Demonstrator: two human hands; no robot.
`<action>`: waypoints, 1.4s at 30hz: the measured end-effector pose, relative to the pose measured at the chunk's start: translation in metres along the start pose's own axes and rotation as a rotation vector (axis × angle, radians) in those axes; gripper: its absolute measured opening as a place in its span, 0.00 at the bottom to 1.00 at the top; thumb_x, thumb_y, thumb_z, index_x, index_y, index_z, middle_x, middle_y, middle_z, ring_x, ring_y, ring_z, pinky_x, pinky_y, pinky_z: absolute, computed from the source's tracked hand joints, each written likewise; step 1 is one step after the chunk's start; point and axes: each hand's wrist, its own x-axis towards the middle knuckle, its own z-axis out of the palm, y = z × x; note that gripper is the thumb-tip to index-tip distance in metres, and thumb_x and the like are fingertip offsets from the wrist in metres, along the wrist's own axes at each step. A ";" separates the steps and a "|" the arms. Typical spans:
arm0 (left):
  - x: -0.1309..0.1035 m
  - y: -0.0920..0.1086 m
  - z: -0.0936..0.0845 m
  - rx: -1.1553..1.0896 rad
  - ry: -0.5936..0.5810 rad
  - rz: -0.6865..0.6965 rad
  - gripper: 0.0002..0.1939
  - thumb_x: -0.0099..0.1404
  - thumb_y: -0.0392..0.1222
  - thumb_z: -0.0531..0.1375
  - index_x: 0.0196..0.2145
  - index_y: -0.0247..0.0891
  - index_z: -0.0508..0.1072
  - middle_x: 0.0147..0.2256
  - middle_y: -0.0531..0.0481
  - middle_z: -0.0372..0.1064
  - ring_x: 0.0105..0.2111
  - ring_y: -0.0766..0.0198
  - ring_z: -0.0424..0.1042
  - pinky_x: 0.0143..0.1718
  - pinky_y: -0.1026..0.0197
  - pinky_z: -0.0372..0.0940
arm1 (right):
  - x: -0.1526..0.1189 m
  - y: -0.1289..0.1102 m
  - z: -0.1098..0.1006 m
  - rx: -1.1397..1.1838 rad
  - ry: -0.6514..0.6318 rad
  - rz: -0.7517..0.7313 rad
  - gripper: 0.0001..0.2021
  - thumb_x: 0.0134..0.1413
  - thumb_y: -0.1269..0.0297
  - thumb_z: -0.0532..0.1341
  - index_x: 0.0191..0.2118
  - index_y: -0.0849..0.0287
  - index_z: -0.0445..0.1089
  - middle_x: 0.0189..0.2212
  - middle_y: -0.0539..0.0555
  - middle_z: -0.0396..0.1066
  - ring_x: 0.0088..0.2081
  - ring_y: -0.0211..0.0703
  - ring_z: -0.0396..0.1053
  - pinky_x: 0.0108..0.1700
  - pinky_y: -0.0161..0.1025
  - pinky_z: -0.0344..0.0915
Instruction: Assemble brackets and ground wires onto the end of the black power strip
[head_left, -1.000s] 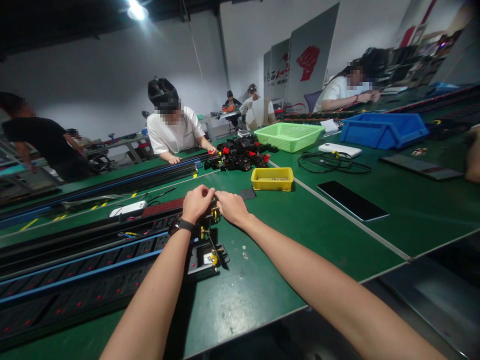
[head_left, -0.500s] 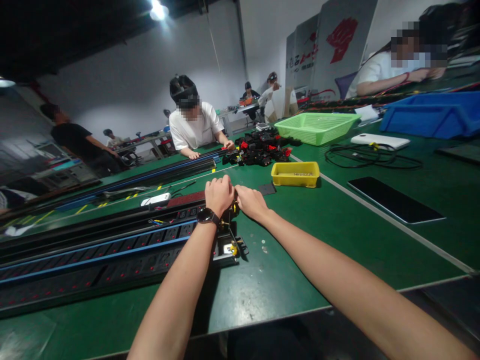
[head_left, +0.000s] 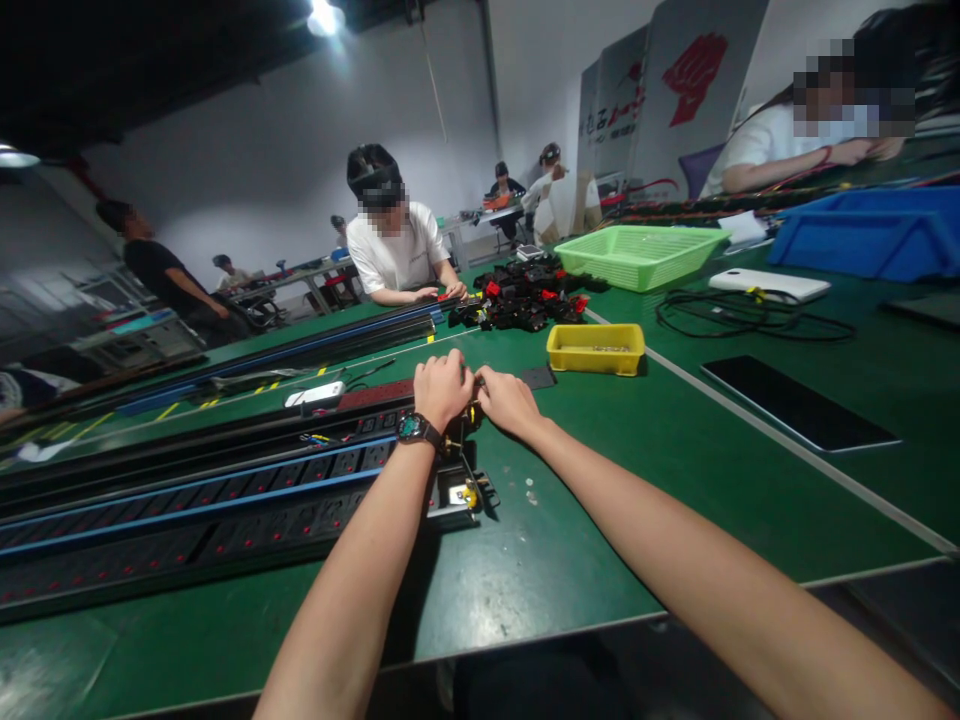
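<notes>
Long black power strips (head_left: 262, 530) with rows of sockets and small red dots lie side by side on the green table, running off to the left. My left hand (head_left: 444, 388), a watch on its wrist, is closed over the right end of one strip. Against it, my right hand (head_left: 508, 400) is closed with fingertips pinched at the same end. What the fingers hold is hidden behind them. Below the hands, a strip's open end shows a yellow part (head_left: 469, 494) and a thin dark wire. A dark flat plate (head_left: 538, 377) lies just beyond my right hand.
A yellow bin (head_left: 596, 350) with small metal parts stands beyond my hands, near a pile of black and red parts (head_left: 525, 295). Farther right are a green basket (head_left: 641, 255), a blue crate (head_left: 862, 235), a coiled cable and a dark tablet (head_left: 799, 402). Co-workers sit across the table.
The view has shifted slightly. My hands stay at the strip's end; the left wrist has turned a little, so the watch face shows more. The co-worker's hands opposite have come closer together.
</notes>
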 end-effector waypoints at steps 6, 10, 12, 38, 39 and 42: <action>0.002 -0.004 0.004 -0.029 -0.019 -0.007 0.11 0.74 0.47 0.53 0.44 0.43 0.72 0.40 0.43 0.78 0.45 0.50 0.75 0.45 0.53 0.62 | 0.000 0.001 -0.002 0.014 0.016 -0.004 0.12 0.69 0.65 0.52 0.53 0.52 0.69 0.49 0.56 0.78 0.49 0.51 0.76 0.45 0.40 0.66; 0.003 -0.005 0.005 -0.058 -0.021 -0.008 0.11 0.74 0.47 0.53 0.45 0.44 0.73 0.39 0.44 0.79 0.44 0.50 0.75 0.46 0.54 0.63 | -0.003 -0.004 -0.007 -0.034 -0.003 -0.042 0.13 0.71 0.66 0.50 0.55 0.54 0.68 0.53 0.59 0.76 0.51 0.50 0.74 0.49 0.41 0.66; 0.004 -0.006 0.005 -0.076 -0.020 0.000 0.12 0.74 0.47 0.53 0.46 0.44 0.74 0.39 0.44 0.79 0.44 0.50 0.75 0.45 0.54 0.63 | -0.003 -0.006 -0.008 -0.064 -0.010 -0.053 0.14 0.71 0.67 0.50 0.56 0.55 0.67 0.53 0.59 0.75 0.51 0.50 0.75 0.49 0.41 0.67; -0.004 0.006 -0.002 0.046 0.013 0.159 0.14 0.72 0.43 0.53 0.42 0.37 0.77 0.42 0.35 0.78 0.49 0.45 0.68 0.49 0.46 0.57 | 0.001 0.003 0.005 -0.070 -0.005 -0.063 0.12 0.67 0.70 0.52 0.50 0.57 0.69 0.48 0.60 0.77 0.48 0.53 0.75 0.43 0.41 0.63; -0.005 0.006 -0.004 0.045 0.021 0.169 0.14 0.72 0.42 0.53 0.42 0.37 0.77 0.42 0.35 0.78 0.49 0.45 0.68 0.49 0.45 0.56 | 0.001 0.003 0.005 -0.074 -0.004 -0.063 0.12 0.67 0.69 0.53 0.50 0.57 0.69 0.48 0.61 0.78 0.47 0.54 0.76 0.42 0.41 0.63; -0.009 0.005 -0.010 0.040 0.041 0.183 0.14 0.72 0.43 0.53 0.44 0.36 0.77 0.42 0.35 0.77 0.50 0.45 0.67 0.50 0.44 0.55 | 0.001 0.006 0.007 -0.081 0.009 -0.066 0.11 0.67 0.68 0.53 0.49 0.58 0.70 0.45 0.62 0.79 0.44 0.54 0.77 0.39 0.40 0.63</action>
